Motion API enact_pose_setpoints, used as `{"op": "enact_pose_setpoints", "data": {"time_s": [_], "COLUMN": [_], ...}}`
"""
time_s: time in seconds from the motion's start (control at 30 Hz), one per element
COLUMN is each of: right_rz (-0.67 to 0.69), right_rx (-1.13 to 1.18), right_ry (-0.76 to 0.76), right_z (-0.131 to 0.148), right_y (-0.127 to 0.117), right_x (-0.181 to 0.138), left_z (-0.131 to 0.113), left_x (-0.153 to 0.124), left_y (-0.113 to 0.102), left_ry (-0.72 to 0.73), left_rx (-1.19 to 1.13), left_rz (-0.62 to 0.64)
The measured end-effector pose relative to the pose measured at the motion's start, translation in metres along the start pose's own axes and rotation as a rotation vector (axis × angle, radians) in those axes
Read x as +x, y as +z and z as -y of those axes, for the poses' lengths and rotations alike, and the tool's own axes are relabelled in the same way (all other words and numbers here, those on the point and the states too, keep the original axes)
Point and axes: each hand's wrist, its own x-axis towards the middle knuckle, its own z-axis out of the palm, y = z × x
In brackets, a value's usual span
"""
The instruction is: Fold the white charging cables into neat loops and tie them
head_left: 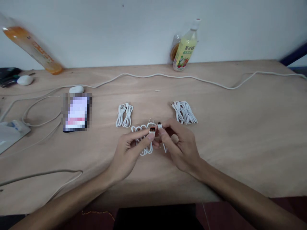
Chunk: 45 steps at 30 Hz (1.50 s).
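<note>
My left hand (130,150) pinches the USB plug (152,130) of a white cable (144,140), thumb and forefinger closed on it. My right hand (178,145) pinches the cable's other small white plug (160,125). The two plugs sit close together, just above the table. The rest of that cable lies in loose loops under and between my hands. A coiled white cable bundle (124,115) lies beyond my left hand. Another white bundle (184,111) lies beyond my right hand.
A wooden table (240,127) runs to a white wall. A phone (76,112) lies at the left beside a white mouse-like object (76,89). A yellow drink bottle (185,46) stands at the back; an orange bottle (31,48) leans far left. A long white cord (192,77) crosses the table.
</note>
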Motion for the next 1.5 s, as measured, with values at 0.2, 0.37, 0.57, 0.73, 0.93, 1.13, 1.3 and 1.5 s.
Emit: {"op": "enact_pose_setpoints", "data": {"time_s": [0.2, 0.37, 0.57, 0.73, 0.93, 1.13, 1.3, 1.5], "right_rz": [0.114, 0.141, 0.139, 0.107, 0.093, 0.098, 0.099, 0.091], "right_rx": [0.409, 0.501, 0.458, 0.377, 0.384, 0.410, 0.439, 0.416], "right_ry": [0.186, 0.231, 0.239, 0.194, 0.195, 0.209, 0.237, 0.252], "right_z": [-0.0029, -0.0026, -0.0033, -0.0036, -0.0033, -0.0034, -0.0033, -0.0037], "right_y": [0.0043, 0.0048, 0.0043, 0.0034, 0.0027, 0.0031, 0.0038, 0.0031], "right_x": [0.0022, 0.0017, 0.0022, 0.0053, 0.0059, 0.0063, 0.0072, 0.0067], "left_z": [0.0022, 0.0015, 0.0058, 0.0078, 0.0078, 0.0072, 0.0051, 0.0057], "left_x": [0.0037, 0.0038, 0.0038, 0.0035, 0.0031, 0.0029, 0.0035, 0.0051], "left_y": [0.0014, 0.0043, 0.0024, 0.0002, -0.0011, -0.0012, -0.0006, -0.0011], "left_ry": [-0.062, -0.108, -0.109, -0.078, -0.073, -0.077, -0.085, -0.074], "left_rx": [-0.162, -0.221, -0.196, -0.144, -0.128, -0.124, -0.096, -0.056], "left_rz": [-0.027, -0.040, -0.049, -0.046, -0.027, -0.025, -0.041, -0.036]}}
